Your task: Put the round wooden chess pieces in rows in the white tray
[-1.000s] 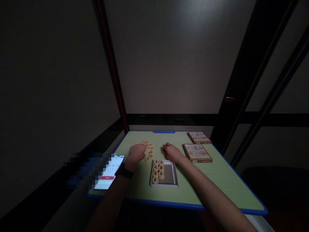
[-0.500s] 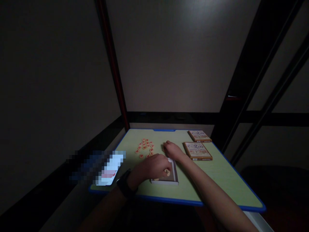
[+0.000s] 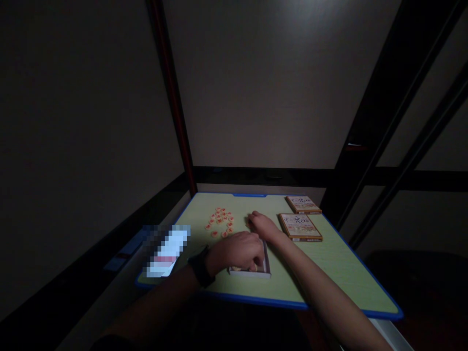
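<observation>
My left hand (image 3: 239, 249), with a dark watch (image 3: 202, 267) on its wrist, reaches down into a shallow open box (image 3: 252, 274). Its fingers are pinched together at a round, pale xiangqi piece (image 3: 255, 268), mostly covered by the hand. Another pale piece (image 3: 236, 268) shows at the box's near left corner. Beyond the box, my right hand (image 3: 260, 225) rests low over the table with its fingers curled together. What lies under those fingertips is too dark and hidden to name. Left of it, several xiangqi pieces with red characters (image 3: 219, 221) lie loosely spread.
Two flat printed boxes (image 3: 301, 227) lie at the right, one behind the other. A lit phone (image 3: 170, 253), partly pixelated, lies at the left edge. The green tabletop (image 3: 340, 273) has a blue rim; a pale wall panel (image 3: 263, 107) rises behind it.
My left hand has shifted slightly right and now covers the black-marked piece that showed under its fingers. My right hand stays in nearly the same place. The view has moved a little.
</observation>
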`<state>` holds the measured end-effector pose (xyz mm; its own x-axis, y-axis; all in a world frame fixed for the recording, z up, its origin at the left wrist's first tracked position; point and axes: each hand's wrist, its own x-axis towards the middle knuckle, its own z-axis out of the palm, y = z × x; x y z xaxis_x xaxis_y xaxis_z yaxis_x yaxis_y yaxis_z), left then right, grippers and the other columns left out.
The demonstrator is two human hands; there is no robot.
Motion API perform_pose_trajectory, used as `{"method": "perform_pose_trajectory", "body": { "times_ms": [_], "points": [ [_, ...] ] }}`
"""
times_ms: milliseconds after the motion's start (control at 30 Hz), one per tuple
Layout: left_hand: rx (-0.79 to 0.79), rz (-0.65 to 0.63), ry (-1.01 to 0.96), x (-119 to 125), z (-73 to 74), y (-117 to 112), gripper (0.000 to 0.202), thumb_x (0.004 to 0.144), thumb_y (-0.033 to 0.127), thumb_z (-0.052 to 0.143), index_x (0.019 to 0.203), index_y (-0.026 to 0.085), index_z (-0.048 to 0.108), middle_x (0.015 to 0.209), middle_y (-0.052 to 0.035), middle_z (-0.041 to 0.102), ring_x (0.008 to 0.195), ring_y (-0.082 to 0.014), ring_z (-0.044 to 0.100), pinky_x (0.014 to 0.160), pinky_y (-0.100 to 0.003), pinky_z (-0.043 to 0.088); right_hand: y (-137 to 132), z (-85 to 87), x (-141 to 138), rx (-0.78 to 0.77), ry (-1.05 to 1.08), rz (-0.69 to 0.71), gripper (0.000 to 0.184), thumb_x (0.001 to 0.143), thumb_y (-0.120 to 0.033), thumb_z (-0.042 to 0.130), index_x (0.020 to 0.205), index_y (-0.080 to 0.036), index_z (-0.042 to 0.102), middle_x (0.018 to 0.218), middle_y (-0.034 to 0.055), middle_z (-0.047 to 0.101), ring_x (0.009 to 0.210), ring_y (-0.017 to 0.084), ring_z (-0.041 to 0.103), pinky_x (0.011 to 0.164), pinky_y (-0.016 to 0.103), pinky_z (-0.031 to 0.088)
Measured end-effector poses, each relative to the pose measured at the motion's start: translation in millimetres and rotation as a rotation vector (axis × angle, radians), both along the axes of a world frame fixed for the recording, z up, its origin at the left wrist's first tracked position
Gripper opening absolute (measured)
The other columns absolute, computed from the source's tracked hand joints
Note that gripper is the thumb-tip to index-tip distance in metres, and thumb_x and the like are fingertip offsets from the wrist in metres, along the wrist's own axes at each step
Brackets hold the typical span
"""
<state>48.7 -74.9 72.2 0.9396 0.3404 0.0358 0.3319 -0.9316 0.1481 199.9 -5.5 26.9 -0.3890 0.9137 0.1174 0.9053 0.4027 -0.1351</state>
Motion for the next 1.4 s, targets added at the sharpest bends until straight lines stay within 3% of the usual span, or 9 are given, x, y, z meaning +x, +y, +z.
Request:
{"method": "perform_pose_trajectory", "body": {
  "times_ms": [100,300,667,767,900,1033,1167,1267,1400],
  "points": [
    [-0.011,-0.059,-0.029,1.2,1.6,0.9,0.016,0.076,0.015,0.075,0.085,0.028,0.078,0.085,0.0005,0.072,0.088,-0.0183,0.059,0.079,-0.029,0.042,-0.5,0.6,-0.1,0.000,-0.004,-0.002,0.022,0.094,-0.017,0.049,0.106,-0.013,0.067,0.109,0.0129,0.067,0.091,0.020,0.064,0.076,0.026,0.043],
    [0.035,-0.043,0.009,-1.7,-1.2,-0.8,0.018,0.076,0.010,0.071,0.082,0.025,0.077,0.085,-0.0016,0.071,0.090,-0.0199,0.058,0.081,-0.032,0.043,-0.5,1.4,-0.1,-0.002,-0.019,0.000,0.023,0.095,-0.022,0.050,0.108,-0.012,0.067,0.110,0.0138,0.066,0.091,0.021,0.065,0.075,0.026,0.044],
    [-0.012,-0.064,-0.123,-18.6,-23.2,10.5,0.013,0.078,0.014,0.069,0.074,0.025,0.075,0.084,-0.0010,0.067,0.090,-0.0192,0.057,0.084,-0.031,0.042,0.0,-0.5,0.6,-0.001,-0.022,0.016,0.023,0.097,-0.023,0.048,0.107,-0.013,0.066,0.109,0.0132,0.064,0.095,0.020,0.066,0.077,0.025,0.044],
    [-0.053,-0.042,-0.123,-17.8,-19.6,7.7,0.017,0.076,0.010,0.067,0.073,0.025,0.075,0.085,-0.0011,0.068,0.091,-0.0193,0.058,0.087,-0.031,0.042,-1.0,-0.4,0.6,-0.001,-0.009,0.020,0.022,0.097,-0.021,0.048,0.106,-0.013,0.066,0.108,0.0132,0.064,0.094,0.020,0.066,0.077,0.025,0.043],
    [-0.151,-0.033,-0.160,-20.0,-2.6,9.0,0.028,0.078,0.005,0.059,0.085,0.026,0.075,0.100,-0.0009,0.068,0.097,-0.0179,0.059,0.092,-0.029,0.042,-1.9,0.8,1.1,0.008,0.028,0.027,0.020,0.095,-0.018,0.050,0.102,-0.012,0.068,0.105,0.0127,0.065,0.089,0.019,0.065,0.076,0.025,0.043],
    [-0.170,0.199,-0.377,-30.8,6.6,10.8,0.030,0.079,0.003,0.047,0.086,0.020,0.070,0.096,-0.0033,0.064,0.093,-0.0159,0.059,0.085,-0.027,0.044,-0.4,11.4,5.6,0.046,0.090,0.038,0.021,0.092,-0.011,0.050,0.101,-0.011,0.069,0.103,0.0118,0.066,0.089,0.018,0.064,0.079,0.024,0.043],
    [-0.061,0.533,-0.486,-39.9,-10.9,-8.2,0.012,0.072,0.012,0.058,0.082,0.019,0.060,0.085,-0.0024,0.058,0.081,-0.0173,0.055,0.073,-0.028,0.042,-11.3,30.2,14.7,0.107,0.255,0.091,0.026,0.089,-0.004,0.050,0.105,-0.012,0.069,0.105,0.0111,0.067,0.095,0.018,0.063,0.083,0.025,0.045],
    [-0.033,0.663,-0.461,-40.5,-29.4,-29.2,0.013,0.071,0.020,0.062,0.077,0.020,0.050,0.086,-0.0022,0.056,0.082,-0.0186,0.054,0.072,-0.029,0.040,-41.9,39.8,20.9,0.110,0.452,0.206,0.020,0.089,-0.009,0.056,0.103,-0.015,0.070,0.101,0.0102,0.068,0.089,0.019,0.064,0.080,0.028,0.048],
    [-0.076,0.700,-0.461,-40.1,-42.8,-43.3,0.015,0.072,0.016,0.059,0.076,0.021,0.045,0.087,-0.0019,0.055,0.084,-0.0186,0.054,0.074,-0.029,0.039,-99.4,36.1,21.3,0.006,0.547,0.340,0.019,0.092,-0.014,0.056,0.105,-0.019,0.069,0.098,0.0086,0.069,0.091,0.020,0.065,0.081,0.029,0.050]
  ]
}}
